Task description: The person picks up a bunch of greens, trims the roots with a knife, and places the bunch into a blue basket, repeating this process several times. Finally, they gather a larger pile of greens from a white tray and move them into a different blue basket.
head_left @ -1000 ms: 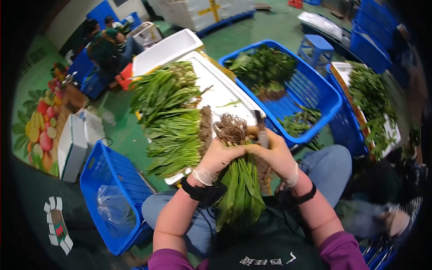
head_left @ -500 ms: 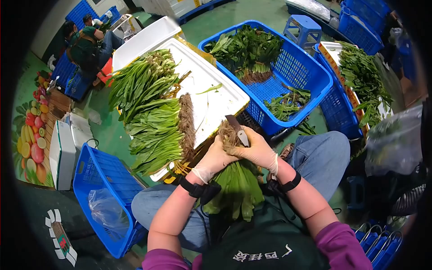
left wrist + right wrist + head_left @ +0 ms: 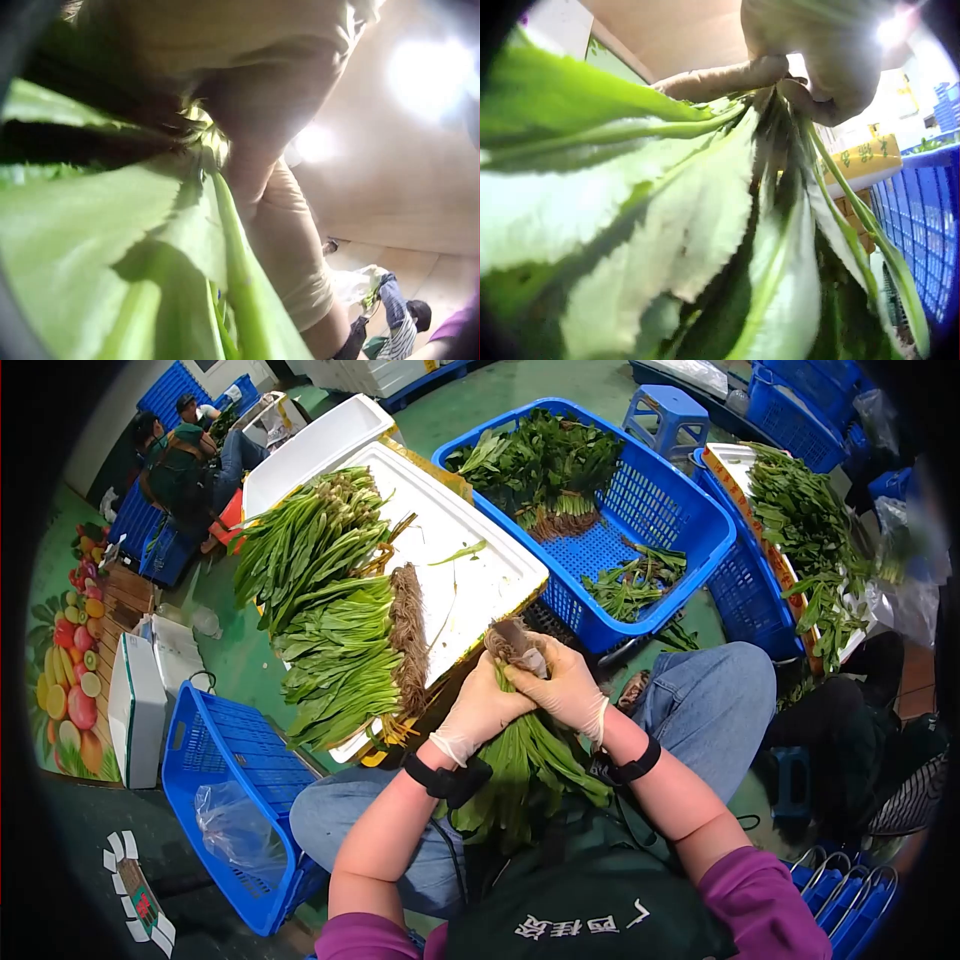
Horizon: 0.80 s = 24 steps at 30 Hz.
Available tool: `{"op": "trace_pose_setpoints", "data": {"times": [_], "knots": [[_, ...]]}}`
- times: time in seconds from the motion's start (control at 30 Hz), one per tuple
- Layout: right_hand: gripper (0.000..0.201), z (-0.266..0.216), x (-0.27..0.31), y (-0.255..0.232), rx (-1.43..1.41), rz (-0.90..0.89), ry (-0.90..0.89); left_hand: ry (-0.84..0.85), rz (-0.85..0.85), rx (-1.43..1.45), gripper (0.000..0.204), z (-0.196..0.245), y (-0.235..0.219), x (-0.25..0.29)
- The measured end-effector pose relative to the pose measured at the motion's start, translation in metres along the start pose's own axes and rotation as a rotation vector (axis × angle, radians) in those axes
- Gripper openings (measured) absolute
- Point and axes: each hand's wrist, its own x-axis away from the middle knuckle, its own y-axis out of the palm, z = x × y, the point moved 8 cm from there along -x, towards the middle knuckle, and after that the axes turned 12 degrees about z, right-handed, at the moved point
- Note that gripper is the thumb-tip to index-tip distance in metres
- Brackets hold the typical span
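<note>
Above the lap, gloved in thin pale latex, my left hand [image 3: 487, 710] grips a bunch of long leafy greens [image 3: 525, 765] just below its roots. The brown roots point away from me, and the leaves hang toward my lap. My right hand [image 3: 565, 685] holds a small knife [image 3: 515, 635] with a pale handle, its dark blade lying over the root end. Both thumbs meet at the neck of the bunch. Up close in the right wrist view, broad toothed leaves [image 3: 675, 225] fan out below the fingers; the left wrist view shows leaves [image 3: 90, 240] too.
A white foam box [image 3: 480, 590] ahead bears rows of bunched greens [image 3: 340, 650], roots facing right. Beyond my hands stands a blue basket [image 3: 690, 520] holding more greens. Another blue basket [image 3: 245, 760] sits at left, with a plastic bag [image 3: 235, 825] inside. People [image 3: 180, 470] sit far left.
The knife has swung from upright beside the roots to lying over them, and the right hand has moved in closer to the left. The head view has shifted a little.
</note>
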Motion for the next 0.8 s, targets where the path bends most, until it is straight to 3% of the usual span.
{"op": "trace_pose_setpoints", "data": {"times": [0.07,0.13,0.2,0.23,0.33,0.4,0.47,0.5,0.6,0.67,0.73,0.8], "knots": [[0.050,0.009,-0.004,-0.004,-0.057,0.001,0.010,-0.097,-0.182,0.419,0.056,-0.004,0.011,0.001],[0.042,0.001,-0.003,-0.001,-0.398,-0.095,0.163,-0.123,-0.196,0.488,0.056,0.013,0.005,0.006],[0.035,-0.007,-0.004,-0.007,-0.404,-0.104,0.201,-0.217,-0.351,0.693,0.054,0.023,0.010,0.011],[0.034,-0.009,-0.005,-0.009,-0.431,-0.110,0.215,-0.272,-0.345,0.756,0.052,0.017,0.009,0.012],[0.030,-0.009,-0.004,-0.012,-0.489,-0.097,0.214,-0.193,-0.356,0.678,0.050,0.019,0.007,0.010],[0.027,0.000,-0.004,-0.013,-0.357,-0.111,0.247,-0.234,-0.379,0.646,0.050,0.020,0.005,0.014],[0.026,0.001,-0.002,-0.009,-0.389,-0.100,0.263,0.022,-0.375,0.508,0.050,0.037,-0.001,0.011],[0.026,0.002,-0.001,-0.007,-0.421,-0.089,0.279,0.022,-0.375,0.508,0.050,0.036,-0.001,0.011],[0.029,-0.009,-0.001,-0.004,-0.488,-0.095,0.206,-0.127,-0.469,0.573,0.050,0.026,0.010,0.016],[0.030,-0.007,0.000,-0.003,-0.482,-0.103,0.197,-0.232,-0.389,0.612,0.049,0.018,0.012,0.017],[0.032,-0.008,0.000,-0.004,-0.474,-0.111,0.185,-0.231,-0.390,0.620,0.045,0.009,0.017,0.017],[0.036,-0.012,-0.001,-0.003,-0.437,-0.169,0.158,-0.322,-0.299,0.855,0.043,0.005,0.016,0.017]]}}
